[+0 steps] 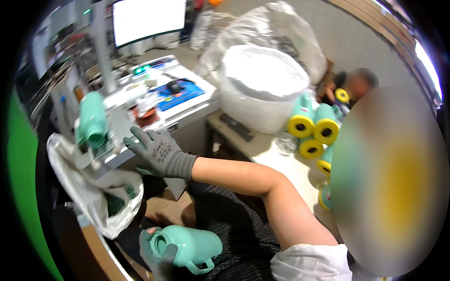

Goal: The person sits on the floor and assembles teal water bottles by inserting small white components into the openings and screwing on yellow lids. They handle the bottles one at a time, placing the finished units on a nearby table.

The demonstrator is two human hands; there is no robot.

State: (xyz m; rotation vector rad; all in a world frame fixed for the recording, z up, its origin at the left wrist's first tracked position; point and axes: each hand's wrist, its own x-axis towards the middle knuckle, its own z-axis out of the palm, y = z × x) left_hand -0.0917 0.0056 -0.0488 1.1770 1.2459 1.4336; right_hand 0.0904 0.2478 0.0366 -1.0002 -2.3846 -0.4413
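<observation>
A mint-green flask (pixel 190 247) with a side handle lies on its side low in the view, over the person's lap, its open mouth turned toward the left; the left hand (pixel 157 255), in a grey glove, is wrapped around the neck just below that mouth, fingers curled closed on it; the right hand (pixel 154 151), also grey-gloved, reaches across with the bare forearm behind it, fingers spread and holding nothing, hovering at the edge of the white workbench (pixel 187 110); just to its left a second mint-green flask (pixel 92 120) sits mouth-down and tilted on a fixture — whether the fingers touch anything there I cannot tell; below hangs a clear plastic bag (pixel 89 192) with dark green pieces inside; farther back on the bench lie a blue mat (pixel 180 93) and a bright monitor (pixel 149 19); to the right stands a big white bag-lined tub (pixel 260 89), and beside it a stack of mint flasks with yellow bases (pixel 313 127) — near another person.
</observation>
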